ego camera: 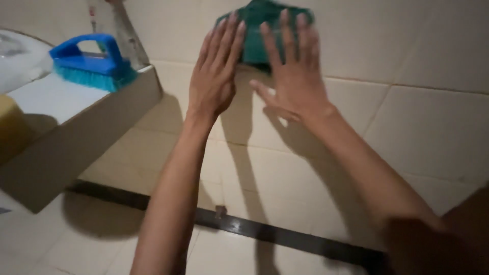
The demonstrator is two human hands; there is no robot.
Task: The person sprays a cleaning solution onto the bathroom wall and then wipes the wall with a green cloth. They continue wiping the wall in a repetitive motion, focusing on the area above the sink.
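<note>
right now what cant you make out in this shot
Head view only:
- Green cloth: top cut by the frame edge, middle covered by left hand and right hand; blurred.
- Yellow object: cut by the left edge, kind unclear.
- Small dark speck on the floor strip: too small to identify.

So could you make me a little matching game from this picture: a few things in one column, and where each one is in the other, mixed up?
Things:
1. green scouring pad
2. blue scrubbing brush
3. dark strip
4. yellow object

Places:
A. along the foot of the tiled wall
B. at the left edge, on the ledge
C. flat on the wall under both hands, left hand and right hand
D. on the far end of the ledge

Pairs: 1-C, 2-D, 3-A, 4-B
</note>
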